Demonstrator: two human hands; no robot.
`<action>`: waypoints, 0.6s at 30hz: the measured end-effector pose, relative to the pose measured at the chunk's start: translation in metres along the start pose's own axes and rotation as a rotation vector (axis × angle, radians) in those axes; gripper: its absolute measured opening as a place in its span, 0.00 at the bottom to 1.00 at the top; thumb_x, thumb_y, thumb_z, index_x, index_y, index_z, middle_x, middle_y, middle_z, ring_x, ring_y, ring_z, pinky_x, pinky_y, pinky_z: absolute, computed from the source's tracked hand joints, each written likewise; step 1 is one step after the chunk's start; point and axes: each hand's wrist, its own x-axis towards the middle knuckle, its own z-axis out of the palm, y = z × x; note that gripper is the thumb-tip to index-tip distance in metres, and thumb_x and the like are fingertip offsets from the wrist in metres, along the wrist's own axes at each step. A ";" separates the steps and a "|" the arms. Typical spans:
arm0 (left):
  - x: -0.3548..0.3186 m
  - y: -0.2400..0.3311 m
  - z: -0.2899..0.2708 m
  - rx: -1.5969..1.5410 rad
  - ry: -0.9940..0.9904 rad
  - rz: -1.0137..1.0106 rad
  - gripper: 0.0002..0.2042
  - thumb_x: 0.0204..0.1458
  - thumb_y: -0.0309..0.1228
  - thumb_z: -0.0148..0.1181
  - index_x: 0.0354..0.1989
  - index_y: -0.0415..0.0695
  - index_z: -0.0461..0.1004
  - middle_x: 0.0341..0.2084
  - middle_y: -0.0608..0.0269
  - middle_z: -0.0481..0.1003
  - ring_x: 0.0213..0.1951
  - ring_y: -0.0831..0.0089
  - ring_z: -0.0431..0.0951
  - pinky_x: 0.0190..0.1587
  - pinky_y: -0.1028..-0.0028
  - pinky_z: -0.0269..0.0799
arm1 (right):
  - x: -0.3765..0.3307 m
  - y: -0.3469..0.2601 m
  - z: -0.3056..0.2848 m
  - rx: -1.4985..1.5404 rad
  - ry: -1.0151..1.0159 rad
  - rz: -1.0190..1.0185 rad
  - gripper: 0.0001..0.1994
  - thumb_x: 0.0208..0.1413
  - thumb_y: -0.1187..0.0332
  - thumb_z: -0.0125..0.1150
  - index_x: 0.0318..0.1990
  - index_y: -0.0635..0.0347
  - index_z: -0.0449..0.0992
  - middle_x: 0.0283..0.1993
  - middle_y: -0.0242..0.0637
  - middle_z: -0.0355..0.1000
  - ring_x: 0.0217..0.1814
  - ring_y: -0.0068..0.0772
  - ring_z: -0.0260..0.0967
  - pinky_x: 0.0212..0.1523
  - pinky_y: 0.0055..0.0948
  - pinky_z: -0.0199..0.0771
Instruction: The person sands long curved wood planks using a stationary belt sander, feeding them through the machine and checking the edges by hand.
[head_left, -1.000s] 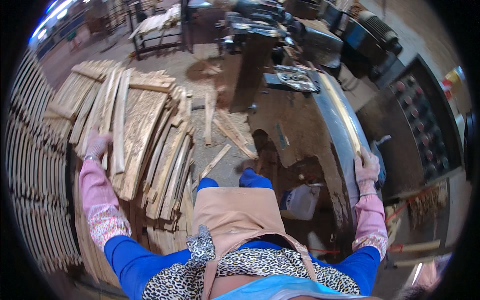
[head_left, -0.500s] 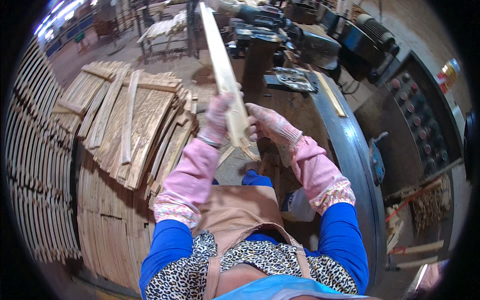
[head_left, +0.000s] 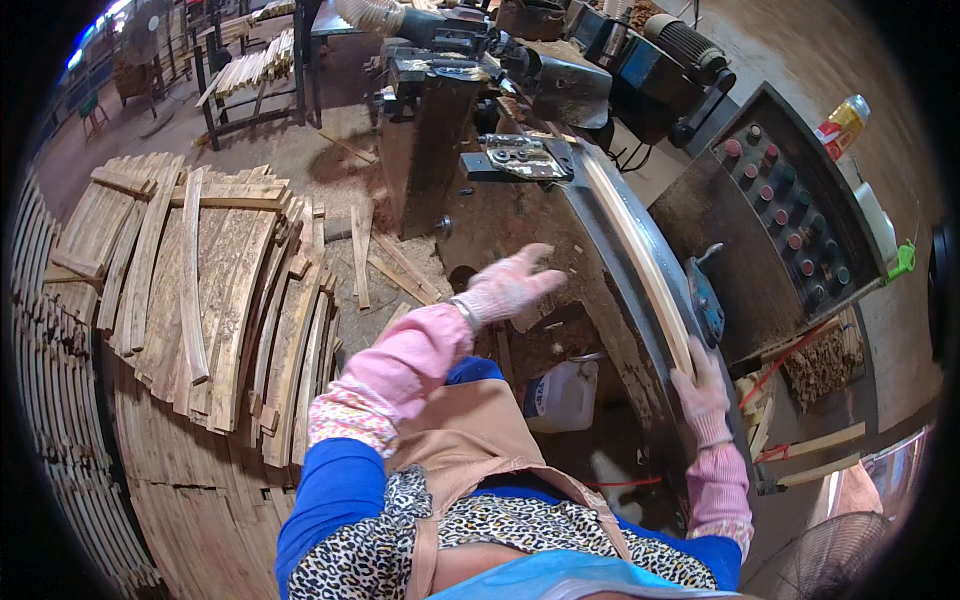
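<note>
Woodshop floor, stacked curved slats (head_left: 215, 300) at left within easy reach. Pale wooden strip (head_left: 640, 265) lies along the machine's curved bed (head_left: 600, 290) — right hand (head_left: 703, 395) presses its near end, steadying it. Left hand (head_left: 510, 285) hovers spread, empty, beside the bed.

A long pale wood strip (head_left: 640, 260) lies on the curved metal machine bed (head_left: 600, 270). Many wood slats (head_left: 210, 290) lie piled on the dusty floor (head_left: 300, 150).
</note>
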 end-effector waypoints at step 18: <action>-0.199 -0.128 -0.311 0.841 0.867 -0.937 0.41 0.51 0.58 0.61 0.71 0.49 0.62 0.67 0.46 0.65 0.70 0.52 0.63 0.69 0.56 0.60 | 0.246 -0.048 0.129 0.124 0.171 -0.246 0.26 0.65 0.62 0.56 0.71 0.47 0.64 0.61 0.54 0.72 0.62 0.58 0.70 0.62 0.47 0.70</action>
